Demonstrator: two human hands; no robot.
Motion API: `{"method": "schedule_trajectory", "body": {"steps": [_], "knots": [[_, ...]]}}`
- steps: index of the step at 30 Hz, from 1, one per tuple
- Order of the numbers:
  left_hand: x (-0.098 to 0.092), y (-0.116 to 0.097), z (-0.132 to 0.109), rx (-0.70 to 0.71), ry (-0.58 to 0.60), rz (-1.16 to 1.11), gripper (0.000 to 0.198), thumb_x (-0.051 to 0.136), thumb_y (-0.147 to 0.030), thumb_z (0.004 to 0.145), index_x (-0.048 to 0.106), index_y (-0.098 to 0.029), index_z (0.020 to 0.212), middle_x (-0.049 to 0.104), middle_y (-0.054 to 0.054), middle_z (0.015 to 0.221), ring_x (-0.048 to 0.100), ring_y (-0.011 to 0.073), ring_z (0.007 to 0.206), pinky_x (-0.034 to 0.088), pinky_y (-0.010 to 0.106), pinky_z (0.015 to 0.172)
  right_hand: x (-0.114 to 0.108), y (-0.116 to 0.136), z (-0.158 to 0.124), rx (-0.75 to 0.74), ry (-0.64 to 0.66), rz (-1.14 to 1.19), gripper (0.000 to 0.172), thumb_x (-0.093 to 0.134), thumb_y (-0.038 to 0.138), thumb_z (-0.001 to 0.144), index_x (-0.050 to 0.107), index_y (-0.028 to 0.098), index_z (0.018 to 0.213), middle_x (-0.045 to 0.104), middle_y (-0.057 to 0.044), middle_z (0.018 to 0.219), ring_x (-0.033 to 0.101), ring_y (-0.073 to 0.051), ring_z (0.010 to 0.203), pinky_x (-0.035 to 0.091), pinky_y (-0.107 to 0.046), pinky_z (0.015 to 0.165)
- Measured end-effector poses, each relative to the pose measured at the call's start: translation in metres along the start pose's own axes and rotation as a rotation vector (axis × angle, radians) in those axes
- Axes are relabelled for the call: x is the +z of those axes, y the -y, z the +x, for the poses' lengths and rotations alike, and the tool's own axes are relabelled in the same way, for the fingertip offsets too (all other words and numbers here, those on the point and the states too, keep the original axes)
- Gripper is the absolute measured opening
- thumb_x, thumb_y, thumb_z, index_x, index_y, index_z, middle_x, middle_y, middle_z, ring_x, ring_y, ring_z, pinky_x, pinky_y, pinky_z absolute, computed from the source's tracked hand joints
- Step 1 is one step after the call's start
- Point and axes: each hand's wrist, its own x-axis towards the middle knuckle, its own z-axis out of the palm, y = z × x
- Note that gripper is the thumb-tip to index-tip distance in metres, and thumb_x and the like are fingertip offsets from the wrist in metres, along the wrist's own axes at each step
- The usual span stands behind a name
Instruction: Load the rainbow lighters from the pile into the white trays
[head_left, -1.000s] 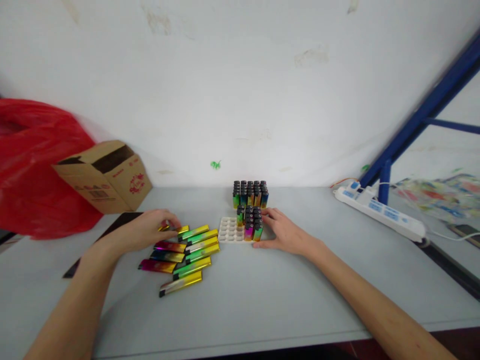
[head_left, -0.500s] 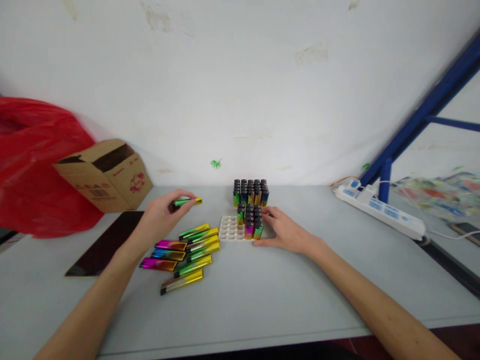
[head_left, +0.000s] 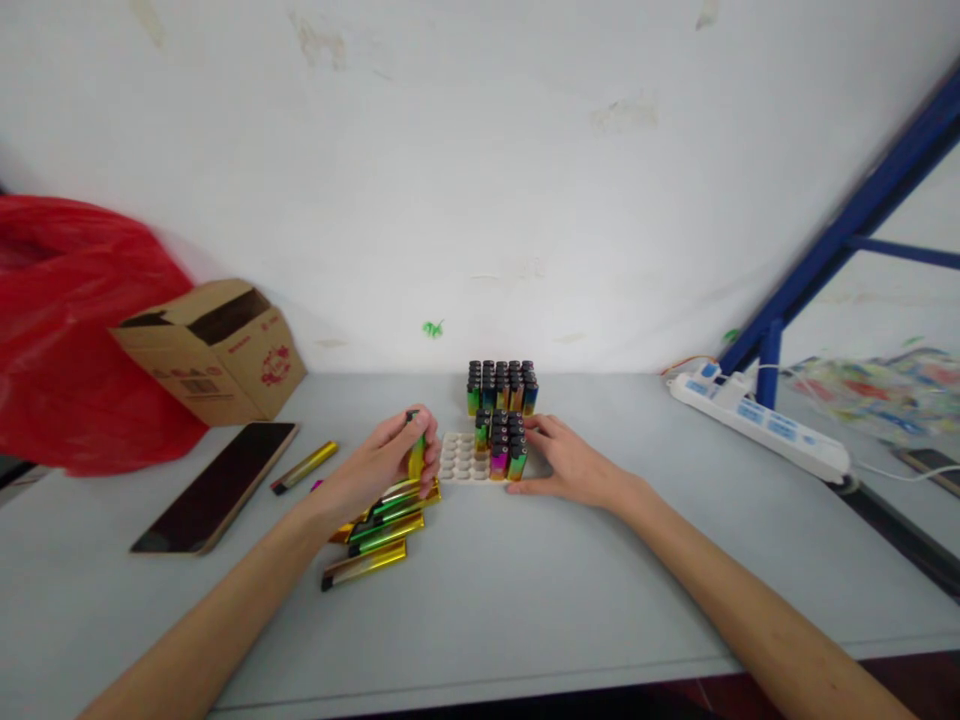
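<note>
In the head view, left of centre, the left hand (head_left: 381, 462) pinches a green-and-yellow lighter (head_left: 417, 460) nearly upright between its fingers, near the pale tray (head_left: 465, 460). At centre, the right hand (head_left: 574, 466), fingers spread, rests beside the tray's standing lighters (head_left: 516, 458).

Grey table (head_left: 570, 600) bears lighters (head_left: 364, 565), tray (head_left: 463, 459), phone (head_left: 215, 488), carton (head_left: 251, 366).

Glossy, metallic-looking lighters (head_left: 365, 564) gleam on a smooth, matt worktop (head_left: 570, 590), alongside a dull cardboard box (head_left: 214, 365), a wrinkled, shiny plastic bag (head_left: 82, 340) and a smooth, glassy-faced phone (head_left: 214, 490).
</note>
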Motion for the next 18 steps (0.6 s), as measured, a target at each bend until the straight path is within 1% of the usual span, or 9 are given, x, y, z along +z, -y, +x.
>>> {"method": "schedule_trajectory", "body": {"steps": [1,3,5,7,9,11,15,18], "knots": [[0.0030,0.0002,0.0000,-0.008,-0.012,-0.038,0.039,0.064,-0.057,0.093,0.052,-0.021,0.084,0.052,-0.004,0.069,0.049,0.0111,0.056,0.043,0.022,0.051,-0.0001,0.0001,0.0000,0.000,0.001,0.001,0.072,0.077,0.065,0.082,0.064,0.012,0.129,0.060,-0.019,0.134,0.058,-0.035,0.123,0.050,-0.052,0.110],[0.0068,0.0002,0.0010,-0.028,-0.070,-0.044,0.042,0.065,-0.059,0.091,0.050,-0.021,0.082,0.044,-0.006,0.064,0.039,0.0085,0.051,0.031,0.018,0.046,-0.0001,-0.0001,0.0001,-0.002,0.000,0.003,0.071,0.077,0.065,0.082,0.065,0.012,0.128,0.060,-0.019,0.133,0.058,-0.034,0.122,0.050,-0.052,0.109],[0.0071,0.0011,0.0030,-0.054,-0.118,-0.020,0.047,0.061,-0.064,0.091,0.049,-0.020,0.079,0.037,-0.007,0.061,0.032,0.0079,0.049,0.023,0.018,0.045,0.0002,-0.0006,0.0001,-0.003,-0.001,0.007,0.071,0.077,0.065,0.082,0.065,0.012,0.128,0.060,-0.019,0.133,0.058,-0.035,0.122,0.050,-0.053,0.109],[0.0051,0.0032,0.0051,-0.053,-0.135,0.002,0.050,0.053,-0.065,0.093,0.050,-0.019,0.072,0.033,-0.006,0.058,0.028,0.0087,0.048,0.022,0.020,0.044,0.0005,-0.0013,0.0001,-0.004,0.001,0.008,0.073,0.077,0.066,0.082,0.064,0.012,0.130,0.060,-0.020,0.134,0.057,-0.035,0.123,0.050,-0.054,0.109],[0.0029,0.0055,0.0065,-0.023,-0.140,0.027,0.051,0.047,-0.059,0.093,0.047,-0.019,0.062,0.030,-0.005,0.055,0.026,0.0098,0.048,0.023,0.022,0.045,0.0005,-0.0018,-0.0001,-0.007,0.001,0.004,0.074,0.076,0.067,0.082,0.064,0.012,0.131,0.060,-0.020,0.134,0.057,-0.036,0.124,0.050,-0.054,0.109],[0.0023,0.0063,0.0068,-0.015,-0.163,0.038,0.049,0.045,-0.053,0.092,0.041,-0.020,0.055,0.027,-0.005,0.052,0.022,0.0101,0.047,0.020,0.023,0.043,0.0003,-0.0020,-0.0003,-0.010,-0.003,0.003,0.074,0.075,0.067,0.083,0.064,0.013,0.131,0.060,-0.020,0.134,0.057,-0.037,0.124,0.050,-0.055,0.109],[0.0066,0.0021,0.0049,-0.063,-0.228,0.008,0.039,0.046,-0.045,0.087,0.037,-0.022,0.056,0.021,-0.007,0.053,0.013,0.0089,0.045,0.011,0.022,0.042,-0.0005,-0.0011,-0.0005,-0.009,-0.004,0.004,0.070,0.075,0.066,0.084,0.064,0.013,0.129,0.060,-0.019,0.133,0.058,-0.036,0.123,0.050,-0.054,0.109],[0.0107,-0.0021,0.0035,-0.072,-0.253,-0.006,0.033,0.047,-0.040,0.084,0.037,-0.022,0.058,0.020,-0.007,0.052,0.012,0.0083,0.044,0.009,0.020,0.041,-0.0006,-0.0003,-0.0003,-0.003,-0.001,0.000,0.069,0.076,0.064,0.083,0.065,0.013,0.127,0.060,-0.020,0.133,0.058,-0.036,0.123,0.050,-0.053,0.110]]}}
